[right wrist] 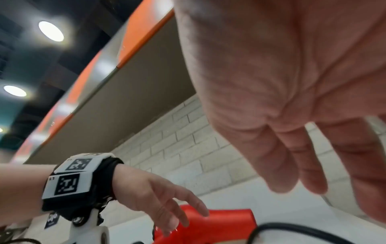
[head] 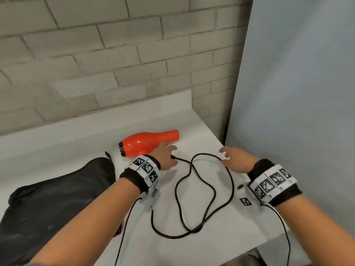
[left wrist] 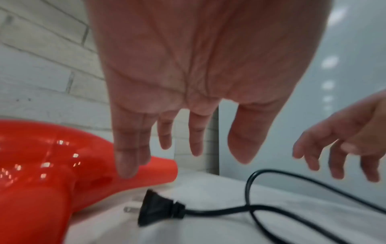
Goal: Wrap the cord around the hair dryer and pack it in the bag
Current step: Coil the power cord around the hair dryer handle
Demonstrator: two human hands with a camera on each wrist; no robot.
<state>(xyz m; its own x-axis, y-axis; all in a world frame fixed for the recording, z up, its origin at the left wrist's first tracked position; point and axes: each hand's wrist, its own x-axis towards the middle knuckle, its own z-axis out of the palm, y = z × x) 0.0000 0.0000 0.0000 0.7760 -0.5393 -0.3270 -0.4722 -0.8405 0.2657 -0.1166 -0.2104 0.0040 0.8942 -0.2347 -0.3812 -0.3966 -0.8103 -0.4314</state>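
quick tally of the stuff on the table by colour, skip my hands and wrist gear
red: 1, the hair dryer
black: 2, the cord with its plug, and the bag
total: 3

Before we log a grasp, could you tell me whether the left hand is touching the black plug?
Apart: the left wrist view shows the left hand open above the black plug, with white table between.

both arms are stretched out forward, palms down, left hand (head: 165,154) and right hand (head: 234,158) hovering a bit apart with fingers loose and spread, neither one gripping anything, tagged bands on both wrists
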